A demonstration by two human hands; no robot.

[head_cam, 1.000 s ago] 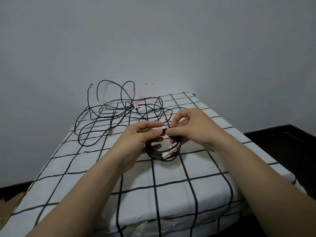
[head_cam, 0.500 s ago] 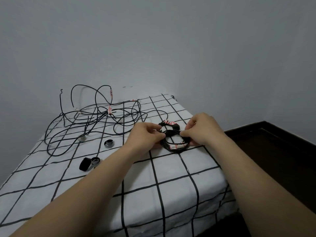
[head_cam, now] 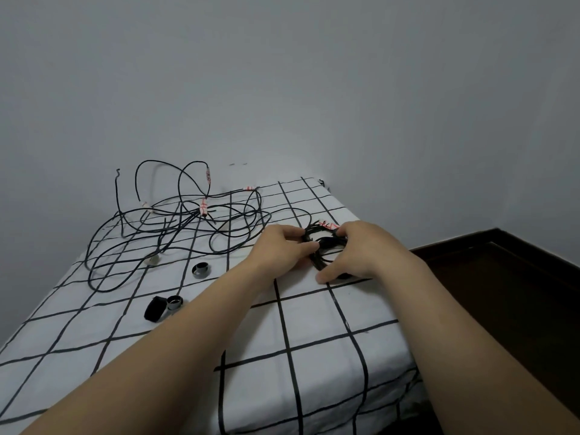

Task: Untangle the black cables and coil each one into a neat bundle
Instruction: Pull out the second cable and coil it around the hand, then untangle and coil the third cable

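A small coiled bundle of black cable (head_cam: pixel 323 243) with a red-marked white tag lies on the checked cloth near the table's right edge. My left hand (head_cam: pixel 282 249) pinches its left side with thumb and fingers. My right hand (head_cam: pixel 361 252) covers its right side, fingers curled over the coil. To the left, a loose tangle of black cables (head_cam: pixel 175 227) with white and red tags spreads over the far left part of the table, some loops rising against the wall.
The table (head_cam: pixel 314 334) is covered in white cloth with black grid lines. A metal ring (head_cam: pixel 201 270) and a black strap roll (head_cam: pixel 153 309) beside another metal ring (head_cam: pixel 174 301) lie left of my left forearm. The table's right edge drops to dark floor (head_cam: pixel 502 277).
Both hands carried the coiled bundle from the table's middle to the right side and set it down on the cloth. The view turned right, bringing the rings into sight.
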